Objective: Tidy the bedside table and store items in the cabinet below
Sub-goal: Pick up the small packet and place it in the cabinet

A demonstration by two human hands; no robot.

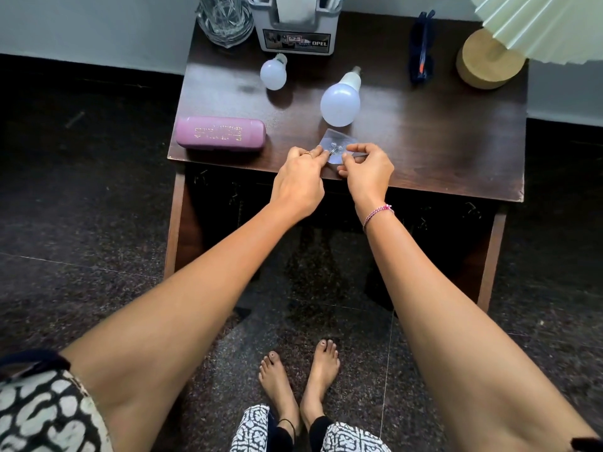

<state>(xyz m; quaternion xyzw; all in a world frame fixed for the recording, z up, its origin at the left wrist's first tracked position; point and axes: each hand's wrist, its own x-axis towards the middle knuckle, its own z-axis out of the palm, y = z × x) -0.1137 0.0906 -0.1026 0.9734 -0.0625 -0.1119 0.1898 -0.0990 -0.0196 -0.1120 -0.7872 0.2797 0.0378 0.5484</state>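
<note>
A small clear plastic pouch [332, 143] with tiny beads or studs inside lies at the front edge of the dark wooden bedside table [424, 138]. My left hand [298, 184] pinches its left side and my right hand [367, 168] pinches its right side, both over the table's front edge. A large white bulb [341, 101] lies just behind the pouch, and a smaller white bulb [274, 72] lies further back left. A pink glasses case [221, 134] rests at the front left. The cabinet front [228, 203] below is dark and partly hidden by my arms.
At the back stand a cut-glass vase [225, 19] and a white holder labelled OPEL [298, 31]. A dark blue folded item [422, 48] lies back right beside a lamp with a cork base [486, 62] and pleated shade. Dark speckled floor surrounds the table; my bare feet are below.
</note>
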